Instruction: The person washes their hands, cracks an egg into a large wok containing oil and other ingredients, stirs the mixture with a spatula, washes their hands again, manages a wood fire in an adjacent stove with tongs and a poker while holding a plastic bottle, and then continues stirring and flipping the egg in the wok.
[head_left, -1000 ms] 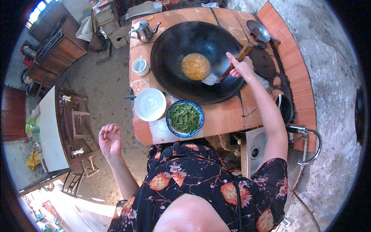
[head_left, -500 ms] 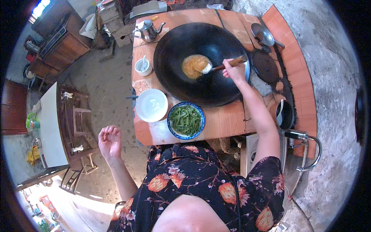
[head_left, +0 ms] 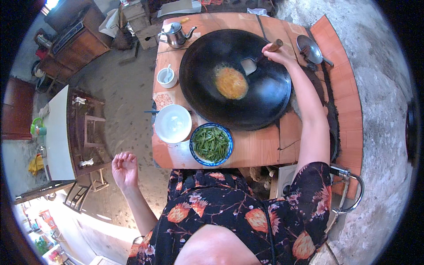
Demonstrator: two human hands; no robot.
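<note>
My right hand grips the wooden handle of a wok spatula. Its metal blade is inside the big black wok, just beyond the upper right edge of a yellow-orange patch of beaten egg that bubbles at the bottom. Off the table's left side, my left hand is raised in the air, palm up, its fingers loosely bent and holding nothing. Nearest to it on the table are a white bowl with a little liquid in it and a blue-rimmed dish of cut green vegetables.
A steel kettle and a small white cup with a spoon stand left of the wok. To its right lies a metal ladle. A curved faucet juts out at the lower right. Another table stands far left.
My right hand has moved up and slightly right, lifting the spatula from the egg to beside it. The egg patch looks more spread out. My left hand stays raised, and the view has shifted slightly.
</note>
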